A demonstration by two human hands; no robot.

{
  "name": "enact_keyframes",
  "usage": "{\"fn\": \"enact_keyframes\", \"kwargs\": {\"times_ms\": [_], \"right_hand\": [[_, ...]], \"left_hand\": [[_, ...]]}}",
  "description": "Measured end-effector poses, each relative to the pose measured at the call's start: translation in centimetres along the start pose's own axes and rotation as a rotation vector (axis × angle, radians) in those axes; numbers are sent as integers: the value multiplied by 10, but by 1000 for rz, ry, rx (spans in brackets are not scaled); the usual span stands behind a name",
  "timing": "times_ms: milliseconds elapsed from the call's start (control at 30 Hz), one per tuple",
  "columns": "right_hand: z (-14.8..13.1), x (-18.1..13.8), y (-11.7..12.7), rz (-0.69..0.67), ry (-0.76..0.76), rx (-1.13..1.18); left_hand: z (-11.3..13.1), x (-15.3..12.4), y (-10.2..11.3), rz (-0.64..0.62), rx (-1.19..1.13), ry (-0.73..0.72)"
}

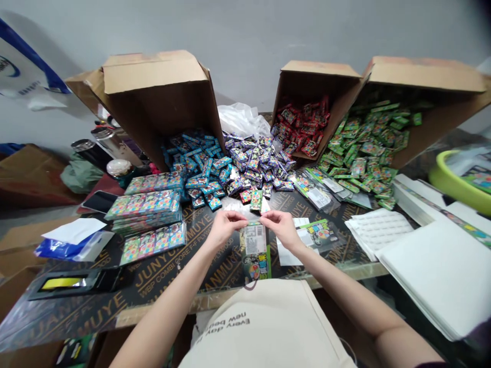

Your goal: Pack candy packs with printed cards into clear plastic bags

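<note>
In front of my body hangs a flat printed plastic bag (256, 260) with a white label and a green edge. My left hand (229, 226) pinches its upper left corner, fingers closed. My right hand (282, 228) does the same at the upper right corner. Just beyond my fingertips lie a green small packet (255, 200) and a red one (245, 196). By my right wrist, another printed bag (321, 231) rests near white paper slips (291, 251).
Cardboard boxes lie tipped, spilling blue packets (209, 171), red packets (303, 122) and green packets (364, 153); purple packets (257, 158) are heaped between them. Stacked packet sets (146, 204) stand left. White sheets (441, 271) and a yellow-green basket (445, 176) are at right.
</note>
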State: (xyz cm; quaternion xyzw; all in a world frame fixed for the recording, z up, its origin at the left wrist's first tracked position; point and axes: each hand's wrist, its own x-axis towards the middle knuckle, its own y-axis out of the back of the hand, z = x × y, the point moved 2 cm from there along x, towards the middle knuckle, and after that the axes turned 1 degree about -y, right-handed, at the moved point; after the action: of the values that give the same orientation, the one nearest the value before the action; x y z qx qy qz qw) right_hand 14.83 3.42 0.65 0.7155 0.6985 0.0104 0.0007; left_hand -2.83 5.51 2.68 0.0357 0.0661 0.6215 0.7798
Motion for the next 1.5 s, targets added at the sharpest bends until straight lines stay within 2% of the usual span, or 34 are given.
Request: {"fn": "enact_keyframes", "kwargs": {"times_ms": [133, 233, 333, 433, 600, 700, 833, 1000, 1200, 1333, 1433, 1500], "right_hand": [[-5, -1, 1, -52, 18, -7], [-8, -7, 1, -85, 67, -38], [-10, -12, 5, -139, 139, -79], [-3, -6, 24, -216, 179, -185], [33, 23, 88, 63, 79, -840], [56, 33, 111, 77, 5, -969], [73, 37, 112, 28, -26, -1033], [73, 33, 100, -16, 36, -1074], [64, 20, 94, -62, 86, -1024], [37, 21, 91, -5, 85, -904], [-1, 22, 70, 7, 119, -541], [-24, 21, 47, -86, 100, -245]], "left_hand": [[13, -9, 0, -17, 284, -253], [15, -15, 0, -64, 393, -359], [14, -15, -2, -114, 430, -377], [13, -14, -5, -185, 514, -396], [13, -15, -7, -210, 587, -434], [11, -15, -8, -195, 574, -424], [9, -15, -8, -174, 542, -415], [7, -16, -9, -164, 509, -399], [7, -17, -11, -121, 512, -364], [8, -18, -12, -101, 522, -359], [7, -18, -12, -72, 522, -368], [7, -17, -11, -25, 505, -362]]}}
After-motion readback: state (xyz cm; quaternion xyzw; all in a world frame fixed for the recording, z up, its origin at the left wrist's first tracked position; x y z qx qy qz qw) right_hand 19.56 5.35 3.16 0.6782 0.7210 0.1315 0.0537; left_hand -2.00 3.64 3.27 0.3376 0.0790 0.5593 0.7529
